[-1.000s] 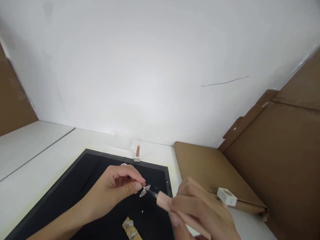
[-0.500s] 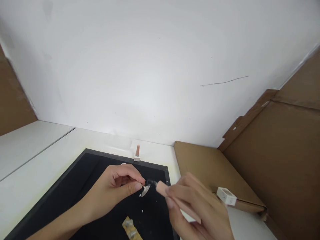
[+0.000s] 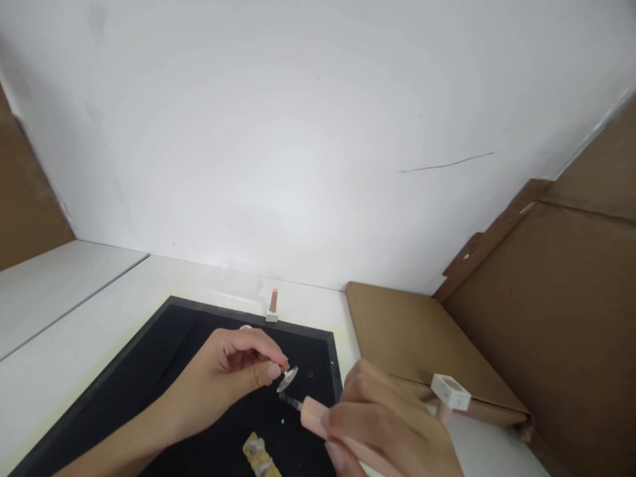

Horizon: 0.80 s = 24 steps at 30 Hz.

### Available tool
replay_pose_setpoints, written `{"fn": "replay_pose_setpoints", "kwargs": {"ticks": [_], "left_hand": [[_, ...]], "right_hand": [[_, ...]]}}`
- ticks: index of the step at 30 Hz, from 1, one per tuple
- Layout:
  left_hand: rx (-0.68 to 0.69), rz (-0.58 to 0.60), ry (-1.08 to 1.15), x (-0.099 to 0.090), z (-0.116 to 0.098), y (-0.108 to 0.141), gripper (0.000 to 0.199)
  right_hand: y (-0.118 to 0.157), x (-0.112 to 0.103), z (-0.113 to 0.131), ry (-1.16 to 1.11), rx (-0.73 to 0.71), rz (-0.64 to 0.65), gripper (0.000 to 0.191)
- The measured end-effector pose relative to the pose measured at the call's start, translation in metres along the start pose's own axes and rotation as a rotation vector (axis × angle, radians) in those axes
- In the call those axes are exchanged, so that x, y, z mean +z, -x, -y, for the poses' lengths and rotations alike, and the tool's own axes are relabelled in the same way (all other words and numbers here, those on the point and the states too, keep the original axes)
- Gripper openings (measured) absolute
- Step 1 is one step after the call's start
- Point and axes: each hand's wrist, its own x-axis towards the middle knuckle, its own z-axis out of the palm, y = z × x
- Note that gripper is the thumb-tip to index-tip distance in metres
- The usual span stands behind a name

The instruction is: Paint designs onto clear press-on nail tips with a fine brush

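My left hand [image 3: 243, 364] pinches the thin stem of a small disc-shaped piece [image 3: 287, 379], pale and shiny, between thumb and forefinger. Wrapped around a pink pen-shaped tool [image 3: 318, 417] are the fingers of my right hand [image 3: 387, 424]. The tool's thin dark tip points up and left, at the lower edge of the disc; whether they touch I cannot tell. Under both hands lies a black mat [image 3: 189, 338]. A yellowish strip [image 3: 258, 454] with clear lumps on it rests on the mat near the bottom edge.
A small white block with a pink stick [image 3: 273, 305] stands at the mat's far edge. To the right lies a flat cardboard box [image 3: 397, 324], with another white block [image 3: 450, 391] at its front edge. A white wall and cardboard sides enclose the table.
The tool in my right hand has swung down and left, its tip passing from the disc's upper right to its lower edge. My left hand has barely moved.
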Motion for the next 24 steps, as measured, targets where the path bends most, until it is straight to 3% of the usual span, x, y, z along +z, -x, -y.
{"fn": "replay_pose_setpoints", "kwargs": {"ticks": [6, 12, 16, 21, 24], "left_hand": [[-0.033, 0.004, 0.074, 0.0007, -0.0009, 0.0007, 0.005], [-0.069, 0.002, 0.106, 0.0026, -0.0012, -0.0012, 0.003], [-0.080, -0.004, 0.134, 0.0015, 0.0005, 0.0001, 0.004], [-0.087, -0.011, 0.135, 0.0011, 0.0008, 0.0018, 0.005], [-0.083, -0.002, 0.138, 0.0012, 0.0004, 0.0010, 0.005]], "right_hand": [[0.0016, 0.0010, -0.0005, 0.044, 0.010, -0.074, 0.024], [-0.0028, 0.0042, -0.0006, 0.040, -0.034, -0.027, 0.025], [-0.0029, 0.0059, -0.0015, 0.091, -0.031, -0.110, 0.024], [0.0006, 0.0048, 0.0042, 0.013, -0.035, -0.027, 0.025], [0.0011, 0.0027, 0.0036, 0.083, -0.057, -0.073, 0.024]]}}
